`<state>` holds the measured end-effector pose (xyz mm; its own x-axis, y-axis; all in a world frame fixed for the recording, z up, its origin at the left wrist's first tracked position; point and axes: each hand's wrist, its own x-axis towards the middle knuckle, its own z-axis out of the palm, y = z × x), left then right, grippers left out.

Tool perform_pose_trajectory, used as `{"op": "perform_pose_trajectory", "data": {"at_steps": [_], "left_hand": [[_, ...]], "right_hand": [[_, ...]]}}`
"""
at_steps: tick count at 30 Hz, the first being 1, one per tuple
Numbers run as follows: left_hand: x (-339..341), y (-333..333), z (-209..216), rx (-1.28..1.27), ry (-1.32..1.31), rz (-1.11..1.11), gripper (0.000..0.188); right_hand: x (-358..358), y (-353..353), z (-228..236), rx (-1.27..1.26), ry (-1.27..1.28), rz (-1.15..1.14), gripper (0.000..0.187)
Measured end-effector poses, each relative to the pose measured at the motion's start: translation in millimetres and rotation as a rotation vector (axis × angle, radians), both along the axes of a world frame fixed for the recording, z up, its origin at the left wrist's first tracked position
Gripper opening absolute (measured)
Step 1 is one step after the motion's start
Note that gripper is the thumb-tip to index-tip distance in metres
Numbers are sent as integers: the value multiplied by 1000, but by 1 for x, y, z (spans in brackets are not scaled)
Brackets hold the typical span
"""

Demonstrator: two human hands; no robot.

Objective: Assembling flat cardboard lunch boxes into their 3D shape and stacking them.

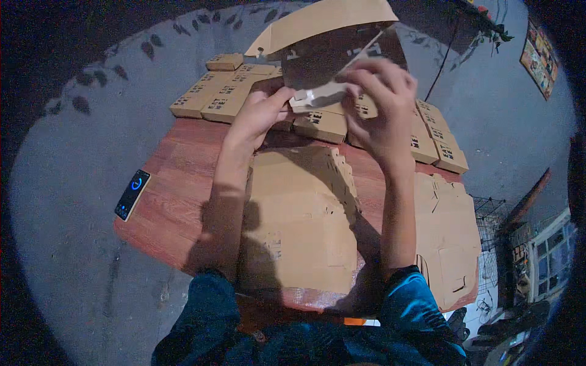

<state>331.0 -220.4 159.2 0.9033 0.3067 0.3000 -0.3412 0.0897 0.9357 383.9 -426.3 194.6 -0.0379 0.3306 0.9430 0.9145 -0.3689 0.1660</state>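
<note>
A partly folded brown cardboard box [332,27] is held up above the far side of the table, its lid raised and its dark inside partly in shadow. My left hand [259,119] grips the near left corner, thumb over the edge. At the near right side, my right hand [384,100] has its fingers curled with the thumb against the box's edge; they are slightly blurred. A pale bright strip of the box's near wall shows between the two hands. Below them, a stack of flat, unfolded cardboard boxes [299,213] lies on the reddish wood-patterned table [177,165].
Several folded boxes with dark printing [220,100] line the table's far side. More flat cardboard blanks [448,238] lie at the right. A phone [132,194] with a lit screen rests at the left edge. A wire rack [488,219] stands beyond the right edge.
</note>
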Motion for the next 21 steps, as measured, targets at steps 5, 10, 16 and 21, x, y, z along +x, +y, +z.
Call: {"op": "perform_pose_trajectory", "data": {"at_steps": [5,10,16,21], "left_hand": [[-3,2,1,-25,52,-4,29],[-7,-1,4,-29,-64,9,34],[-7,4,12,-62,-152,-305,36],[-12,0,15,71,-188,-228,37]], "right_hand": [[-13,5,-6,-246,127,13,29],[-8,7,-6,-256,224,-53,28],[-1,8,-5,-29,283,104,16],[-3,9,-5,48,419,146,16]]}}
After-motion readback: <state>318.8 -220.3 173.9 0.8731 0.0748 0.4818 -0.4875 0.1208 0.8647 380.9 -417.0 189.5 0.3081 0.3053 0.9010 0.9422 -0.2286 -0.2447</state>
